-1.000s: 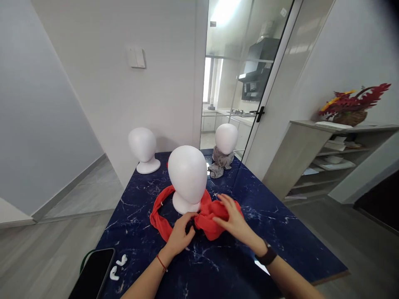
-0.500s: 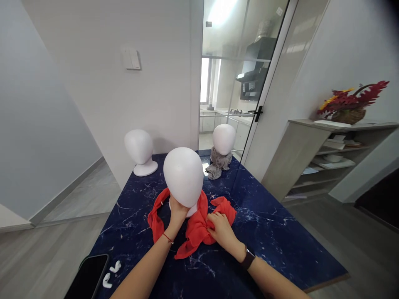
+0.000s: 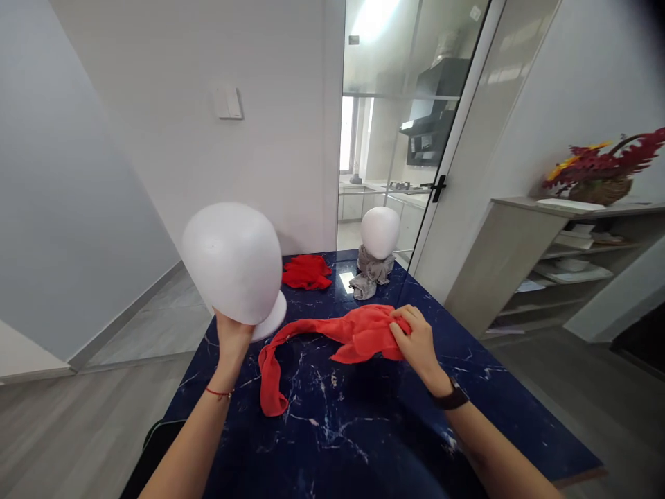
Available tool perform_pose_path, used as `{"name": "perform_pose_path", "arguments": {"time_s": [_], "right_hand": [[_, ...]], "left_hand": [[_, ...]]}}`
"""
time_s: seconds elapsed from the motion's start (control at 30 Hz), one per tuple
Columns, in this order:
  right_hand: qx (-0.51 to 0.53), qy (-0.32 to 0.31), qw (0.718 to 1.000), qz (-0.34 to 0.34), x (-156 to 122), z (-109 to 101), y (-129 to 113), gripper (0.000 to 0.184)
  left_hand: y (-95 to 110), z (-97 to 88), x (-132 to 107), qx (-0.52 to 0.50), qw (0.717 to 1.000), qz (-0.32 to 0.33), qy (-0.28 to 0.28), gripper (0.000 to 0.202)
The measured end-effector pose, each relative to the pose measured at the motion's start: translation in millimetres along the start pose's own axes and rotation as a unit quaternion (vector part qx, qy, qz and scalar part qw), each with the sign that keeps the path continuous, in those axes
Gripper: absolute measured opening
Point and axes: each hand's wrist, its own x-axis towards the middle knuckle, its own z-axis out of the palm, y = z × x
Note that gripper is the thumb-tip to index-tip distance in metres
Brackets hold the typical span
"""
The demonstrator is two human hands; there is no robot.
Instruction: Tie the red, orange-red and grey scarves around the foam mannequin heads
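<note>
My left hand (image 3: pixel 232 339) is closed round the neck of a white mannequin head (image 3: pixel 233 263), gripping it from below at the left of the table. Its white base (image 3: pixel 274 317) sticks out on the right, and the head leans. Toward the right, my right hand (image 3: pixel 417 339) grips the bunched end of a red scarf (image 3: pixel 358 336). The scarf's long tail curves left and forward over the dark blue tabletop, apart from the head. Part of the left fingers is hidden behind the head.
At the back right stands another mannequin head (image 3: pixel 380 232) with a grey scarf (image 3: pixel 375 267) round its neck. A folded red cloth (image 3: pixel 306 272) lies by the wall. The dark blue marbled table (image 3: pixel 332 443) holds a phone (image 3: pixel 158 443), partly behind my left forearm.
The mannequin head has moved left with my left hand, out of the red scarf's loop. My right hand has drawn the scarf to the right. The red cloth behind has come into view.
</note>
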Motion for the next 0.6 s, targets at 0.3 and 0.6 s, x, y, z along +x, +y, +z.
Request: {"name": "perform_pose_path", "arguments": {"time_s": [0.3,0.6], "right_hand": [[0.083,-0.29,0.948,-0.103,-5.4,98.7,-38.0,0.044],[-0.096,-0.375,0.92,-0.059,-27.5,151.3,-53.5,0.093]], "left_hand": [[-62.9,4.5,-3.6,0.071,0.99,-0.107,0.058,0.088],[-89.8,11.9,2.8,0.066,0.985,-0.134,0.091,0.091]]}}
